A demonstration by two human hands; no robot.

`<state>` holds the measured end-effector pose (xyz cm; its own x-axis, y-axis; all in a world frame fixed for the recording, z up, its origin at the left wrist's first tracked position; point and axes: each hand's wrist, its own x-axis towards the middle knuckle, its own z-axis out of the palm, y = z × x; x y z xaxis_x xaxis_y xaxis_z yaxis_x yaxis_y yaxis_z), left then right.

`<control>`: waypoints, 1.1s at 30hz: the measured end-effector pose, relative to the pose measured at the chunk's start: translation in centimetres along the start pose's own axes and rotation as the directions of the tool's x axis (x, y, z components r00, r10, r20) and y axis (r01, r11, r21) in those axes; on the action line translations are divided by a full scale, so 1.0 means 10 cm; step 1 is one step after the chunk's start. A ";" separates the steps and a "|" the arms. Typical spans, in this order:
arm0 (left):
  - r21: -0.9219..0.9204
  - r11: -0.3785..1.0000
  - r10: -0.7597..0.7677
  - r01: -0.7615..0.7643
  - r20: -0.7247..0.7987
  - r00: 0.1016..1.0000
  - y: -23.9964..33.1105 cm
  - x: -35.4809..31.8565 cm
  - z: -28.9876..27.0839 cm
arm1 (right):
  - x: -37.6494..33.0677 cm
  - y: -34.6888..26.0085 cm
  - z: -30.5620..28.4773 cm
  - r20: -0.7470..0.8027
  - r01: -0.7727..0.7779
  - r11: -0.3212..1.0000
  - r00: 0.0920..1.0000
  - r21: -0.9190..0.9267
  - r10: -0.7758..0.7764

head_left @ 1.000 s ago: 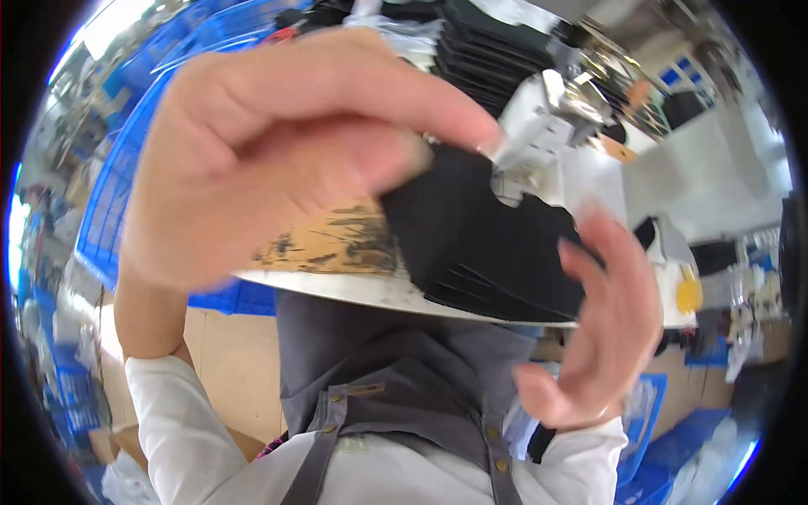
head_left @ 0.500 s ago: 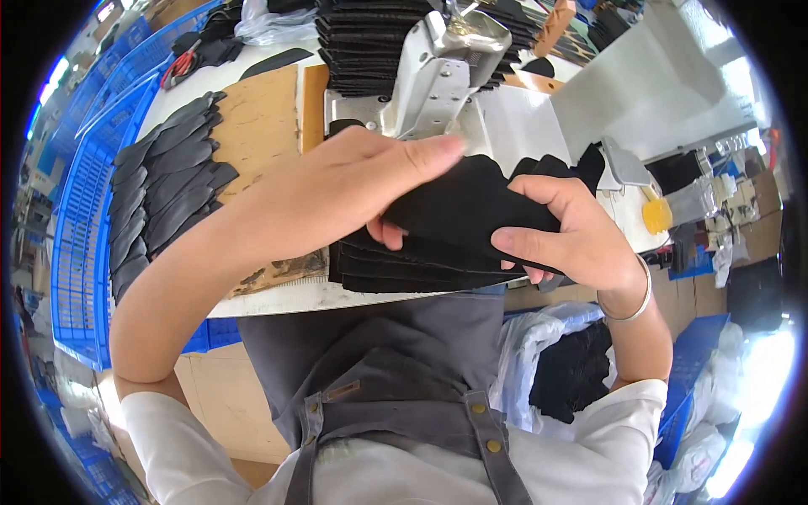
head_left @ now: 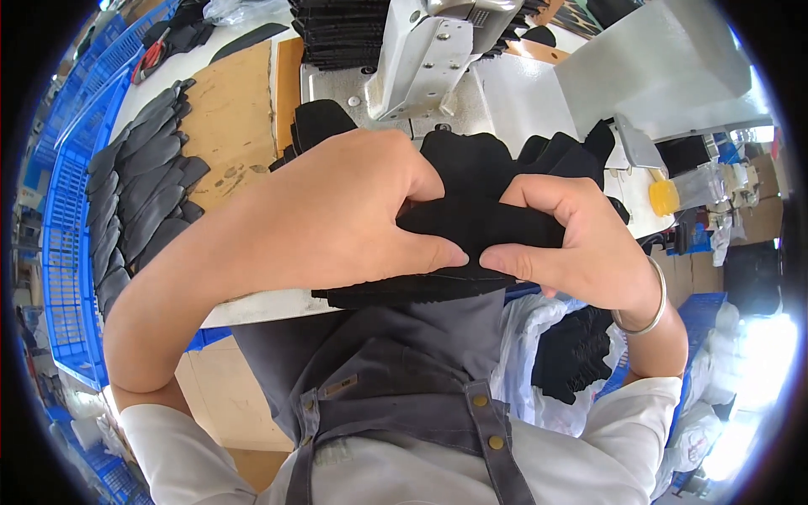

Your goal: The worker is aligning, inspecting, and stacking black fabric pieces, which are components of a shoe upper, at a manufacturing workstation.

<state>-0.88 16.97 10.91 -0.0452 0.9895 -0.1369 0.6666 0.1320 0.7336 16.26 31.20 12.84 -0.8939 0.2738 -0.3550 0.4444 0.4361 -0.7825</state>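
A black fabric piece with a curved edge is bent between my two hands, in front of the sewing machine head. My left hand grips its left part, thumb along the near edge and fingers curled over the far side. From the right, my right hand pinches it the same way, and the two thumb tips nearly meet. Other black cut pieces lie stacked under my hands at the table edge, and more scalloped pieces lie just beyond. The machine's needle area is partly hidden.
Overlapping dark grey leaf-shaped pieces lie on the left beside a brown board. A blue basket stands at the far left. Behind the machine rise black stacks. A yellow-lidded jar sits at right, with a plastic-lined bag below.
My left thumb has come down from above the fabric to its near edge, close to the right thumb. The black piece is now bent between both hands.
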 end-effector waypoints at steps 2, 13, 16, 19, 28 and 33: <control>-0.051 0.999 0.011 -0.011 -0.002 1.000 -0.04 0.01 0.01 | 0.01 0.01 0.03 -0.018 -0.005 1.000 1.000 0.018 0.006; -0.003 1.000 0.020 -0.020 -0.016 1.000 -0.04 0.00 0.02 | 0.06 0.17 0.07 -0.069 0.283 0.940 0.951 -0.192 -0.301; 0.036 0.998 0.061 -0.060 -0.027 0.998 -0.05 0.00 0.02 | 0.06 0.18 0.08 -0.065 0.316 0.924 0.940 -0.216 -0.336; 0.051 0.998 0.036 -0.035 -0.010 0.999 -0.04 0.01 0.00 | 0.06 0.19 0.09 -0.071 0.303 0.928 0.943 -0.215 -0.324; 0.155 0.970 0.206 -0.185 -0.130 0.970 -0.11 -0.02 0.07 | 0.08 0.01 0.06 -0.061 0.265 0.891 0.949 -0.370 -0.308; 0.146 0.983 0.129 -0.115 -0.089 0.988 -0.09 -0.08 -0.06 | 0.13 -0.10 0.04 0.034 0.092 0.947 0.996 -0.307 -0.086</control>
<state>-1.89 16.11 10.76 -0.0249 0.9995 0.0183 0.7688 0.0074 0.6395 14.60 30.83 12.95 -0.9303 0.2059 -0.3034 0.3566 0.7012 -0.6174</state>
